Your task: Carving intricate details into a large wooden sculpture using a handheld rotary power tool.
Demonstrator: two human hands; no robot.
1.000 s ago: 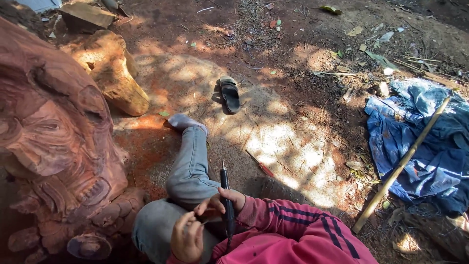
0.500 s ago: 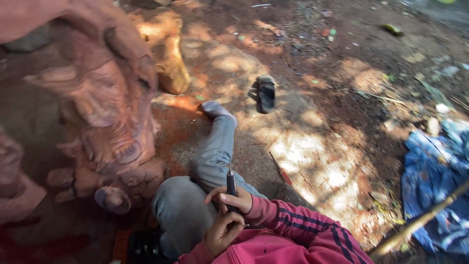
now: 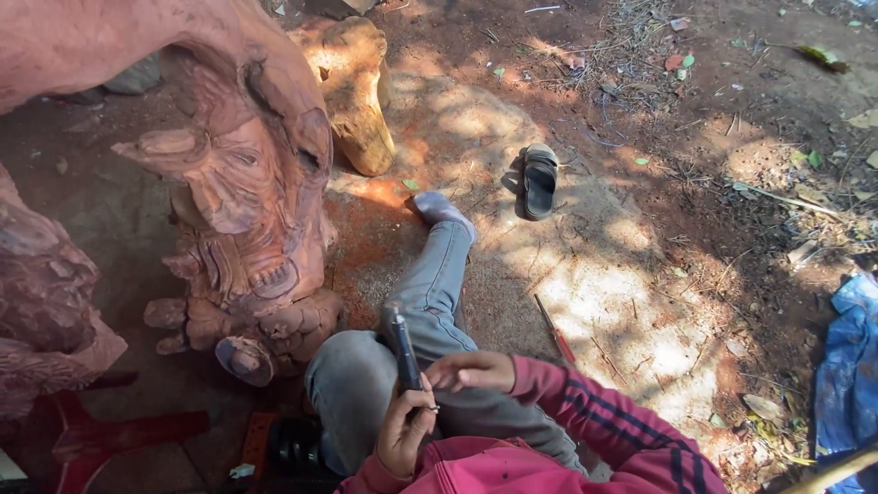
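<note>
I sit on the ground with my grey-trousered leg (image 3: pixel 430 293) stretched out. My left hand (image 3: pixel 404 432) is closed around the lower end of a dark slim carving tool (image 3: pixel 402 346) that points up and away from me. My right hand (image 3: pixel 471 370), in a red sleeve with dark stripes, rests beside the tool's shaft, fingers curled toward it and touching the left hand. A large reddish wooden carving (image 3: pixel 242 183) with a face and teeth stands just left of my knee.
A dark sandal (image 3: pixel 540 178) lies on the dirt beyond my foot. On the ground to the right lies a thin red-handled tool (image 3: pixel 555 331). A pale log (image 3: pixel 361 91) stands behind the carving. A blue cloth (image 3: pixel 851 366) and a stick (image 3: pixel 837 471) lie far right. A red stool (image 3: pixel 101 434) is at the lower left.
My view has swung left and down, so the carving fills more of the left side and the blue cloth slides to the edge. Both hands stay at the tool near my lap.
</note>
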